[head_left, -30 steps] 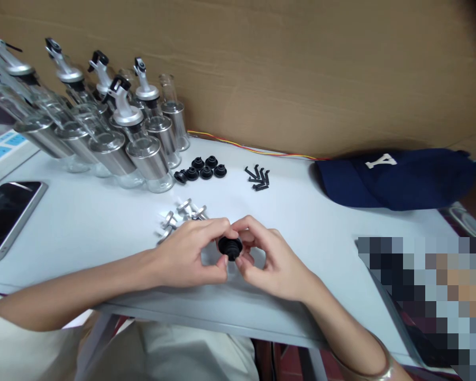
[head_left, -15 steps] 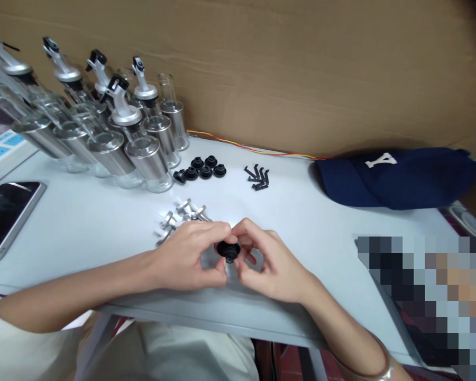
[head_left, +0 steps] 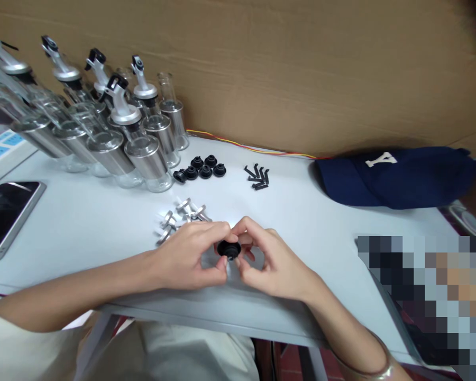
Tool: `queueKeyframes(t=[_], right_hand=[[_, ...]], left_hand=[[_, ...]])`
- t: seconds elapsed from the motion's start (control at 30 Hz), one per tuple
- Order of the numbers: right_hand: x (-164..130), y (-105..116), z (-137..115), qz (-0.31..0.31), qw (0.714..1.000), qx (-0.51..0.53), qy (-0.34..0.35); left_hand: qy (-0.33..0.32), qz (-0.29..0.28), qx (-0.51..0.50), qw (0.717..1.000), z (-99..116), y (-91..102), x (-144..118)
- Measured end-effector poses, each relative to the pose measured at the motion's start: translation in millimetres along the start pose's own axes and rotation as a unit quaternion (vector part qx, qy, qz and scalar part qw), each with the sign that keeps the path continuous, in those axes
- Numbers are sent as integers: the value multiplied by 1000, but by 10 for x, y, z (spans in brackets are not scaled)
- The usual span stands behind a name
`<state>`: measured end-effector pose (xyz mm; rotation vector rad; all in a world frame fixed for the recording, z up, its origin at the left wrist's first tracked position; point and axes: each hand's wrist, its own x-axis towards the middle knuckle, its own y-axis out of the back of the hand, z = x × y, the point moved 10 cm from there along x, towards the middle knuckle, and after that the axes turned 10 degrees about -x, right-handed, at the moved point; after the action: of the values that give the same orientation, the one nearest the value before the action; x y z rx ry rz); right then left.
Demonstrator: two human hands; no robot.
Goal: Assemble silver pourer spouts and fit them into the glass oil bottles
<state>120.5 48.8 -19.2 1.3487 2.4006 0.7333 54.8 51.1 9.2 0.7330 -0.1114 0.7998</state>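
**Both hands close on a black stopper at the near edge of the bench**

At the far left of the white bench, a dark smartphone lies flat near the edge. Behind it stands a cluster of glass bottles with brushed-metal sleeves, several capped with silver-and-black pour spouts. Just right of the bottles sits a small group of black ribbed rubber stoppers, and nearer the person a heap of silver metal spout parts.

The left hand and the right hand meet at the middle front of the bench, fingertips pinched together on one black ribbed rubber stopper, held just above the surface between them. Both hands are closed on it; whether a metal part sits under the stopper is hidden by the fingers. Compared with a second ago, the stopper has tipped slightly and sits a little lower in the grip, with the right fingers curled more tightly over it, which suggests it is being pressed or turned.

Further right lies a small bundle of black plastic levers, then a navy cap with a white letter against the cardboard wall.
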Motion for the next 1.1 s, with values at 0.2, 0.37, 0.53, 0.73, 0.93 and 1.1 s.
queueKeyframes(t=[0.2, 0.37, 0.53, 0.73, 0.93, 1.1], right_hand=[[-9, 40, -28, -1, 1000, 3, 0], [-11, 53, -30, 2, 1000, -6, -13], [-28, 77, -27, 21, 1000, 0, 0], [-57, 187, -67, 97, 995, 21, 21], [-85, 255, -73, 139, 989, 18, 43], [-120, 362, -188, 187, 975, -60, 105]], left_hand=[[-17, 3, -11, 1000, 47, 20, 3], [13, 1, -20, 1000, -4, 15, 8], [42, 14, -62, 997, -52, 43, 4], [30, 22, -86, 996, -75, 61, -17], [-43, 44, -49, 997, 3, 109, -10], [-82, 83, 10, 993, 73, 174, -24]])
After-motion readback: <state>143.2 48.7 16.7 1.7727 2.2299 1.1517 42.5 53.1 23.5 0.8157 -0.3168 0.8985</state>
